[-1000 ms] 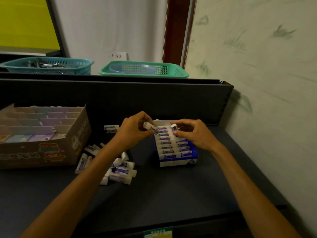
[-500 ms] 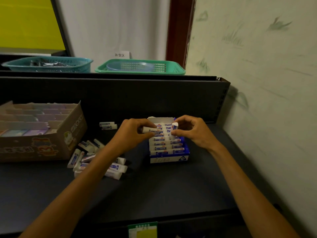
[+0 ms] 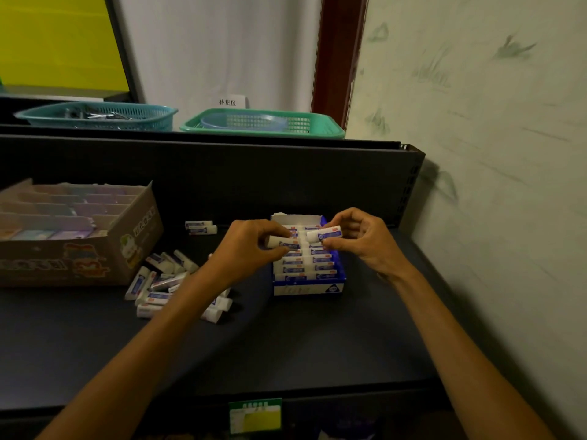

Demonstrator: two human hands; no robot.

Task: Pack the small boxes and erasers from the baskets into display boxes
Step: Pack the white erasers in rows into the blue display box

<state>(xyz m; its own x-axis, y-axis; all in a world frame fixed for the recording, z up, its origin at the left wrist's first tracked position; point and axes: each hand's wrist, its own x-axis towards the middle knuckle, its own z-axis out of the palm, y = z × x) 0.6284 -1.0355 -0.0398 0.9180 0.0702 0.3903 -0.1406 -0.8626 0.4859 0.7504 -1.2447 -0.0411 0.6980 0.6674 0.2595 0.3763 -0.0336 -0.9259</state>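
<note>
Both hands have shifted little since the earlier frames; the right-hand eraser, upright before, now lies level over the box. Left hand (image 3: pixel 254 246) pinches a white eraser with blue paper sleeve (image 3: pixel 283 242) at the left column of the small blue-and-white cardboard display box (image 3: pixel 308 286). Right hand (image 3: pixel 362 239) pinches a second white blue-sleeved eraser (image 3: pixel 324 234) over the right column, near the back. Neither one is seated yet.

Risks, as a judgement: two rows are nearly full, so the remaining slots look tight. An eraser pushed in at an angle could ride up on its neighbours or tip a packed one out of line. The light box could slide on the dark surface (image 3: pixel 286 350) if pressed sideways, since no hand steadies it. The torn white back flap may fold in and block the rear slot.

Around: a loose pile of the same white erasers (image 3: pixel 162 284) lies left of the box, partly under the left forearm, which could sweep them when pulling back. Two more erasers (image 3: pixel 200 227) sit apart, nearer the black back panel. A brown cardboard display box with pastel dividers (image 3: pixel 73 236) stands at far left. A teal plastic basket (image 3: pixel 98 115) and a green plastic basket (image 3: pixel 263 123) are on the ledge behind, well apart from the work.
</note>
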